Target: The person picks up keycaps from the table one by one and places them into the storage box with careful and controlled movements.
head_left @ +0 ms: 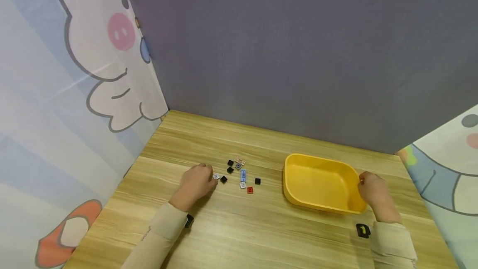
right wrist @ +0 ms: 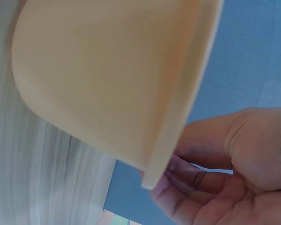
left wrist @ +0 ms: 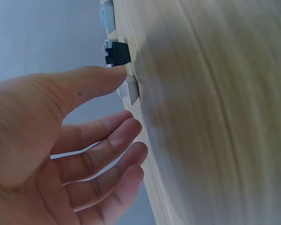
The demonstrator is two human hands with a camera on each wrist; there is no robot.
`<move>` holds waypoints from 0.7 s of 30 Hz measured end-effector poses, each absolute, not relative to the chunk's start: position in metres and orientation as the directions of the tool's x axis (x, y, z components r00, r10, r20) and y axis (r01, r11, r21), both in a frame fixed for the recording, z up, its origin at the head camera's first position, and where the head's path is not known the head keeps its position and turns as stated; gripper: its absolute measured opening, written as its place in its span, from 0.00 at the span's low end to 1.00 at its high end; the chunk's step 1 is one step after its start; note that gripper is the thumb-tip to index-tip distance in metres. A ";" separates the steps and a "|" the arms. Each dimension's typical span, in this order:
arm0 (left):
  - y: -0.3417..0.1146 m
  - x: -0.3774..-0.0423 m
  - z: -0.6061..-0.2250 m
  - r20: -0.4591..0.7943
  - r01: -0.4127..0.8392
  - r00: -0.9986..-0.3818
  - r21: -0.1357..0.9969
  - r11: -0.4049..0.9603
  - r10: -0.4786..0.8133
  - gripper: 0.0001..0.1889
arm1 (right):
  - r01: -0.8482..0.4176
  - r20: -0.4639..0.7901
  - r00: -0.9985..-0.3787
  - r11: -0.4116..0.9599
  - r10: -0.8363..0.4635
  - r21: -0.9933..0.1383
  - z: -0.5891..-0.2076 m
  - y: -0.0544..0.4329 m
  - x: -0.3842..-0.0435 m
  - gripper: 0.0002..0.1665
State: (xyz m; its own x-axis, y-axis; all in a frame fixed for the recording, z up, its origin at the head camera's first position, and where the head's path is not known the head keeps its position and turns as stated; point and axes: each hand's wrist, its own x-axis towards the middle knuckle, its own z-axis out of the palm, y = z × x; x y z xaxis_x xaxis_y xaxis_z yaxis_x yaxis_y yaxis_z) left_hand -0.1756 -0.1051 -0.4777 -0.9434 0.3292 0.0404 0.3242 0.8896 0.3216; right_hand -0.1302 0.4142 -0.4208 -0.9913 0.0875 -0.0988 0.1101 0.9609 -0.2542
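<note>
My left hand (head_left: 197, 181) is low over the table at the left edge of a group of small keycap-like pieces. Its thumb and loosely bent fingers stand apart in the left wrist view, with a white piece (left wrist: 130, 90) just beyond the gap and a black piece (left wrist: 119, 54) by the thumb tip. To the right, my right hand (head_left: 374, 190) pinches the right rim of a yellow plastic bin (head_left: 317, 206). In the right wrist view, the thumb and fingers are on either side of the bin's rim (right wrist: 178, 108).
Several black pieces (head_left: 223, 179), a long blue piece (head_left: 243, 175), a red one (head_left: 250, 190) and a pale patterned one (head_left: 240, 160) lie scattered between hand and bin. A grey panel (head_left: 280, 53) borders the wooden table (head_left: 239, 235) at the back, with printed curtains on both sides.
</note>
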 end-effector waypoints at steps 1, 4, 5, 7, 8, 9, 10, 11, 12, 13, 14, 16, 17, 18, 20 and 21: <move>-0.104 -0.176 -0.479 0.032 0.320 -0.944 0.320 0.892 0.327 0.12 | 0.113 -0.103 -0.991 0.960 0.089 -0.256 -0.421 0.414 -0.130 0.19; -0.103 -0.177 -0.480 0.025 0.311 -0.947 0.307 0.899 0.319 0.11 | 0.114 -0.103 -0.991 0.960 0.091 -0.256 -0.419 0.413 -0.131 0.19; -0.102 -0.177 -0.481 0.023 0.308 -0.949 0.305 0.901 0.316 0.10 | 0.115 -0.102 -0.991 0.960 0.091 -0.256 -0.419 0.413 -0.131 0.19; -0.101 -0.177 -0.481 0.030 0.309 -0.949 0.300 0.902 0.315 0.10 | 0.114 -0.097 -0.991 0.960 0.091 -0.257 -0.419 0.412 -0.132 0.18; -0.101 -0.177 -0.481 0.035 0.312 -0.948 0.296 0.903 0.316 0.09 | 0.113 -0.093 -0.991 0.960 0.091 -0.255 -0.419 0.412 -0.132 0.18; -0.101 -0.177 -0.481 0.040 0.313 -0.948 0.294 0.903 0.316 0.09 | 0.111 -0.093 -0.992 0.961 0.090 -0.254 -0.419 0.412 -0.132 0.18; -0.101 -0.177 -0.481 0.045 0.315 -0.948 0.292 0.903 0.316 0.08 | 0.112 -0.095 -0.991 0.961 0.090 -0.254 -0.419 0.412 -0.132 0.18; -0.101 -0.177 -0.481 0.051 0.318 -0.947 0.289 0.903 0.317 0.08 | 0.110 -0.094 -0.992 0.961 0.089 -0.252 -0.419 0.412 -0.132 0.18; -0.102 -0.178 -0.481 0.055 0.319 -0.947 0.289 0.903 0.317 0.07 | 0.108 -0.092 -0.992 0.962 0.087 -0.251 -0.419 0.412 -0.132 0.18; -0.102 -0.178 -0.481 0.058 0.320 -0.947 0.290 0.902 0.317 0.07 | 0.107 -0.090 -0.992 0.962 0.087 -0.250 -0.419 0.413 -0.132 0.18; -0.102 -0.178 -0.479 0.057 0.320 -0.947 0.292 0.901 0.317 0.08 | 0.104 -0.088 -0.993 0.963 0.084 -0.249 -0.420 0.413 -0.132 0.18; -0.103 -0.179 -0.476 0.068 0.323 -0.946 0.306 0.896 0.318 0.08 | 0.100 -0.089 -0.993 0.964 0.081 -0.248 -0.420 0.413 -0.132 0.18; -0.103 -0.180 -0.474 0.077 0.328 -0.944 0.314 0.891 0.321 0.08 | 0.100 -0.087 -0.993 0.964 0.081 -0.245 -0.420 0.413 -0.131 0.17; -0.102 -0.181 -0.472 0.086 0.334 -0.942 0.331 0.883 0.324 0.07 | 0.101 -0.085 -0.993 0.964 0.082 -0.245 -0.419 0.413 -0.131 0.18; -0.101 -0.183 -0.467 0.121 0.362 -0.932 0.364 0.858 0.342 0.08 | 0.101 -0.090 -0.993 0.965 0.081 -0.243 -0.418 0.413 -0.131 0.18; -0.100 -0.184 -0.464 0.146 0.382 -0.924 0.380 0.843 0.353 0.09 | 0.101 -0.094 -0.992 0.965 0.081 -0.242 -0.418 0.413 -0.130 0.18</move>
State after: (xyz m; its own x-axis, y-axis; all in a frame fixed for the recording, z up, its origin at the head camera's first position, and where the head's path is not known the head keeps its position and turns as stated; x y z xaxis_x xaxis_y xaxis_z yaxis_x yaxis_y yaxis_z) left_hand -0.1840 -0.0996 -0.4643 -0.9242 0.3530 0.1458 0.3817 0.8426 0.3799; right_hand -0.1304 0.4126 -0.4179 -0.9923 0.0807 -0.0943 0.1015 0.9649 -0.2422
